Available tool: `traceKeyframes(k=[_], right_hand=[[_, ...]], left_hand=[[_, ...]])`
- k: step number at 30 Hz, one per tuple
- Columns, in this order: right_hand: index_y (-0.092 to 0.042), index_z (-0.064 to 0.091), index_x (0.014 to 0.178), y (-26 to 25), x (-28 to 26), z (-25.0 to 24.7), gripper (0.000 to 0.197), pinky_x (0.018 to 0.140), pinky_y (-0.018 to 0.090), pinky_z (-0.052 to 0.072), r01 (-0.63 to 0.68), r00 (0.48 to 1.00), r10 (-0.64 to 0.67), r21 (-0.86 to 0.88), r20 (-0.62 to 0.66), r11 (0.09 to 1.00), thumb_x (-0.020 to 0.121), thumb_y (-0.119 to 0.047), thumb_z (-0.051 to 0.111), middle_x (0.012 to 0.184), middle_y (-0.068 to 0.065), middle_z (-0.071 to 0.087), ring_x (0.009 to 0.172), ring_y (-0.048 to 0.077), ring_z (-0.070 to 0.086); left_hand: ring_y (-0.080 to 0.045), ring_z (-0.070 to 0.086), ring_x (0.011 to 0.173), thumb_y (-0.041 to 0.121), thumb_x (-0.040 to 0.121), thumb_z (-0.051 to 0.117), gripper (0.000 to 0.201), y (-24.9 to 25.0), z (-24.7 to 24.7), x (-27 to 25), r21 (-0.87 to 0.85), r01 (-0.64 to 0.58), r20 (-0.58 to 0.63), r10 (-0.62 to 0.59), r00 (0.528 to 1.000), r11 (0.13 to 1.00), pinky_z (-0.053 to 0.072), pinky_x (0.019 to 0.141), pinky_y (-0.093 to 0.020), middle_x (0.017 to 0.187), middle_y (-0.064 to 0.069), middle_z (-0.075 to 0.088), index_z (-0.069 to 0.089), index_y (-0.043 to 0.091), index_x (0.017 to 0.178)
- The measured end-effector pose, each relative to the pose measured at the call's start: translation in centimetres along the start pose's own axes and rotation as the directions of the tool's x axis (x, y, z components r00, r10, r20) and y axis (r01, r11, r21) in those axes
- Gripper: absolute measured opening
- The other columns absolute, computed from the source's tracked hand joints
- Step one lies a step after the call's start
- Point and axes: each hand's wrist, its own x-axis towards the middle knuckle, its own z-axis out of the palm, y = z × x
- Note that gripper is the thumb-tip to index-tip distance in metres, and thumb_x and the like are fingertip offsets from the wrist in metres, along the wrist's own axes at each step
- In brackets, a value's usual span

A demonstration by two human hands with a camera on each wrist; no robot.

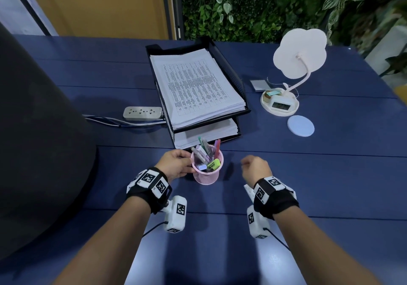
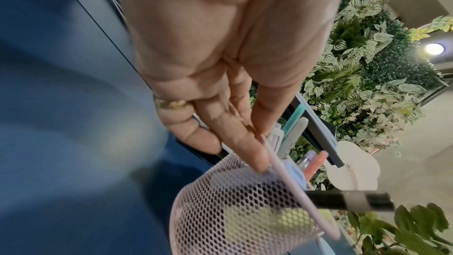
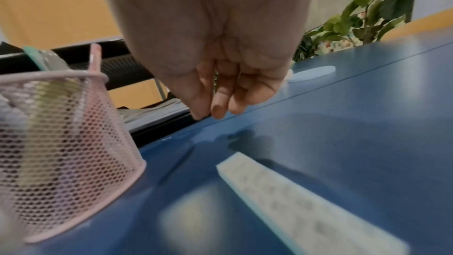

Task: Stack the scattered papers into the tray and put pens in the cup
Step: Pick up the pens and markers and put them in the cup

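A pink mesh cup (image 1: 207, 175) stands on the blue table near me with several pens and highlighters (image 1: 207, 150) upright in it. My left hand (image 1: 176, 163) grips the cup's left side. In the left wrist view the left hand's fingers (image 2: 245, 152) lie on the cup (image 2: 232, 210) at its rim, with the thumb beside them. My right hand (image 1: 255, 167) hovers to the right of the cup, its fingers (image 3: 220, 104) loosely curled and empty. Behind the cup, a black two-tier tray (image 1: 231, 69) holds a neat stack of printed papers (image 1: 193, 82) on top. A second stack (image 1: 209, 132) lies in the tier below.
A power strip (image 1: 143, 113) with cables lies left of the tray. A white cloud-shaped lamp (image 1: 299, 53) and a pale round coaster (image 1: 300, 125) sit at the right. A large dark rounded object (image 1: 33, 130) fills the left. A white ruler-like strip (image 3: 294, 197) lies under my right wrist.
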Motion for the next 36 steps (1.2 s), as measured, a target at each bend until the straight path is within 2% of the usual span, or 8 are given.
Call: traceKeyframes(k=[6, 11, 14, 20, 23, 26, 29, 36], right_hand=[[-0.015, 0.057, 0.105, 1.8, -1.0, 0.3, 0.039, 0.072, 0.028, 0.046, -0.131, 0.967, 0.160, -0.148, 0.200, 0.980, 0.076, -0.034, 0.072, 0.106, 0.005, 0.060, 0.101, 0.027, 0.058], [-0.012, 0.044, 0.077, 1.5, -1.4, 1.2, 0.021, 0.064, 0.026, 0.044, -0.138, 0.963, 0.193, -0.273, 0.187, 0.952, 0.082, -0.022, 0.062, 0.085, 0.007, 0.054, 0.076, 0.027, 0.053], [-0.009, 0.050, 0.071, 0.7, -1.6, 0.9, 0.015, 0.063, 0.026, 0.045, -0.157, 0.967, 0.182, -0.144, 0.178, 0.977, 0.081, -0.018, 0.057, 0.078, 0.007, 0.054, 0.072, 0.028, 0.055], [-0.013, 0.064, 0.115, -2.2, -1.2, -2.9, 0.032, 0.085, 0.029, 0.047, -0.034, 0.998, 0.045, 0.225, -0.044, 0.974, 0.083, -0.012, 0.058, 0.113, 0.008, 0.065, 0.106, 0.027, 0.060], [-0.016, 0.066, 0.109, -4.2, -1.2, -4.8, 0.028, 0.084, 0.030, 0.052, 0.124, 0.978, -0.040, 0.420, -0.203, 0.899, 0.083, -0.009, 0.058, 0.091, 0.004, 0.063, 0.083, 0.018, 0.060], [-0.020, 0.066, 0.101, -5.9, -1.4, -5.3, 0.023, 0.066, 0.005, 0.043, 0.283, 0.942, -0.122, 0.544, -0.313, 0.790, 0.084, -0.007, 0.060, 0.073, -0.010, 0.057, 0.063, -0.005, 0.054], [-0.015, 0.069, 0.105, -7.0, -1.5, -4.4, 0.024, 0.063, -0.002, 0.039, 0.339, 0.936, -0.220, 0.539, -0.275, 0.771, 0.083, -0.005, 0.064, 0.075, -0.019, 0.053, 0.060, -0.009, 0.051], [-0.022, 0.064, 0.084, -7.3, -1.7, -1.1, 0.010, 0.075, 0.025, 0.053, 0.304, 0.951, -0.302, 0.366, -0.065, 0.879, 0.082, -0.013, 0.068, 0.073, -0.009, 0.061, 0.069, 0.009, 0.060]], left_hand=[[-0.006, 0.062, 0.044, 0.006, 0.092, 0.054, 0.015, 0.2, 0.5, -0.1, 0.033, -0.004, -0.022, 0.005, 1.000, 0.999, 0.041, 0.053, -0.020, 0.073, -0.004, 0.064, 0.053, 0.017, 0.082], [-0.006, 0.063, 0.045, 0.009, 0.092, 0.056, 0.016, 0.3, 0.5, -0.1, 0.044, 0.004, -0.036, -0.003, 0.999, 0.999, 0.043, 0.048, -0.016, 0.073, -0.004, 0.064, 0.052, 0.018, 0.080], [-0.006, 0.063, 0.045, 0.010, 0.091, 0.057, 0.015, 0.2, 0.6, -0.2, 0.045, 0.005, -0.039, -0.003, 0.999, 0.999, 0.044, 0.050, -0.018, 0.073, -0.003, 0.064, 0.052, 0.019, 0.080], [-0.008, 0.064, 0.046, 0.008, 0.091, 0.057, 0.014, 0.1, 0.6, 0.1, 0.040, -0.002, -0.044, 0.003, 0.999, 0.999, 0.043, 0.053, -0.021, 0.073, -0.006, 0.064, 0.052, 0.017, 0.081], [-0.009, 0.064, 0.048, 0.008, 0.090, 0.057, 0.012, 0.0, 0.5, 0.2, 0.038, 0.000, -0.039, 0.001, 0.999, 0.999, 0.042, 0.054, -0.021, 0.074, -0.006, 0.065, 0.053, 0.017, 0.083], [-0.009, 0.064, 0.047, 0.009, 0.090, 0.058, 0.012, -0.1, 0.5, 0.3, 0.035, -0.001, -0.034, 0.002, 0.999, 0.999, 0.041, 0.053, -0.020, 0.073, -0.005, 0.065, 0.053, 0.017, 0.083], [-0.008, 0.064, 0.047, 0.009, 0.090, 0.059, 0.011, -0.1, 0.4, 0.3, 0.028, -0.001, -0.025, 0.002, 1.000, 1.000, 0.041, 0.053, -0.020, 0.074, -0.005, 0.065, 0.053, 0.017, 0.084], [-0.009, 0.066, 0.049, 0.010, 0.091, 0.060, 0.010, -0.5, 0.2, 0.5, -0.015, -0.014, -0.003, 0.014, 1.000, 1.000, 0.042, 0.059, -0.022, 0.067, -0.002, 0.068, 0.055, 0.016, 0.084]])
